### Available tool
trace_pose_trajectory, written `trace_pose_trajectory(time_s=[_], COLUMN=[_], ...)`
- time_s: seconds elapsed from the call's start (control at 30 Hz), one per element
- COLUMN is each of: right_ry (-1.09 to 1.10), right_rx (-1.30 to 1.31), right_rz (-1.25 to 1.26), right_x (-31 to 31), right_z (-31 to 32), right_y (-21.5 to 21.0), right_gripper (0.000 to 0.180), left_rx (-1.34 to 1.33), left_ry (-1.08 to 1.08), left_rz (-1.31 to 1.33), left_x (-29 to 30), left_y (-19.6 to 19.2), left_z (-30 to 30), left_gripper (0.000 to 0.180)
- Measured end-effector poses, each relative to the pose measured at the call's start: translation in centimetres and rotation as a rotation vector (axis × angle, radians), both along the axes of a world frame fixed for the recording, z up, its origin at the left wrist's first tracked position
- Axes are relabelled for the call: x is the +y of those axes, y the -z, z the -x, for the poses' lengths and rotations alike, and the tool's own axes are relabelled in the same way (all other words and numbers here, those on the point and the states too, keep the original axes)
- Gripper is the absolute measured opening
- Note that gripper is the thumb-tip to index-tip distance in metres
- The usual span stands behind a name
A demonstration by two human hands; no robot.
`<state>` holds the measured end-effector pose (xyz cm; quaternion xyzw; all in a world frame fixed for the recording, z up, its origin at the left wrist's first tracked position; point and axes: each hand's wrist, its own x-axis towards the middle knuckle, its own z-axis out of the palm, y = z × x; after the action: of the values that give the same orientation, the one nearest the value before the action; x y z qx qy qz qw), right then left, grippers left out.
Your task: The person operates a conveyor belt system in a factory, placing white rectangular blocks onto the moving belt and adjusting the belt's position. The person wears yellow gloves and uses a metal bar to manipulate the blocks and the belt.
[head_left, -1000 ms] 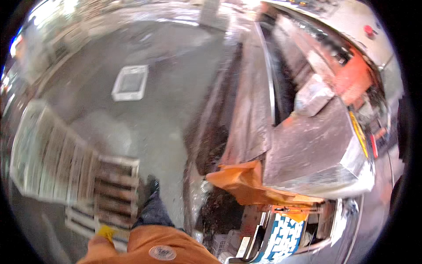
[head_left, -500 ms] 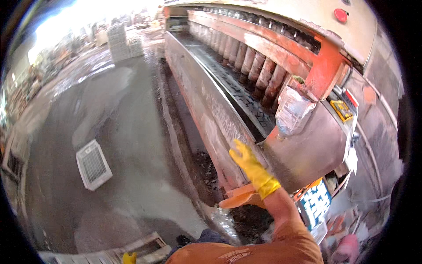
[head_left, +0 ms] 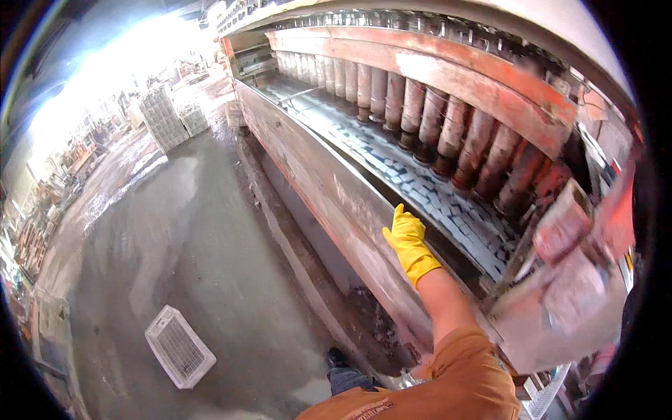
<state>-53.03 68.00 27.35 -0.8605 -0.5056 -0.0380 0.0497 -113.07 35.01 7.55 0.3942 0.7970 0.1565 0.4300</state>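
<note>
My right hand (head_left: 408,245), in a yellow rubber glove, is at the top edge of the long metal side panel (head_left: 329,185) of a large machine. Its thumb and a finger stand apart, and I see nothing held in it. Whether it presses on the edge or hovers just above is hard to tell. Beyond the panel runs a bed covered with small grey-blue pieces (head_left: 448,210), under a row of upright reddish cylinders (head_left: 476,143). My left hand is out of view.
A white plastic crate (head_left: 180,346) lies on the wet grey floor at the left. Stacked blocks (head_left: 162,119) stand farther back. A gutter (head_left: 294,259) follows the machine's foot. Dirty wrapped bundles (head_left: 565,222) sit at the machine's near right end.
My view has moved forward along the machine and shows more of its bed. The right hand is farther along the panel's edge. The left glove has left the view.
</note>
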Motion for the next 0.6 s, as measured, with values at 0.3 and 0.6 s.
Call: trace_pose_trajectory(time_s=[0.3, 0.6], right_ry=[-0.007, 0.003], right_rx=[-0.053, -0.155], right_rz=[-0.009, -0.376], right_x=[23.3, 33.2], right_z=[3.4, 4.5], right_y=[0.7, 2.7], right_gripper=[0.094, 0.065], left_rx=[-0.014, -0.045], left_ry=[-0.067, -0.058], left_rz=[0.008, -0.004], left_x=[21.2, 42.5], left_y=[-2.2, 0.0], left_z=[1.3, 8.7], left_gripper=[0.055, 0.057])
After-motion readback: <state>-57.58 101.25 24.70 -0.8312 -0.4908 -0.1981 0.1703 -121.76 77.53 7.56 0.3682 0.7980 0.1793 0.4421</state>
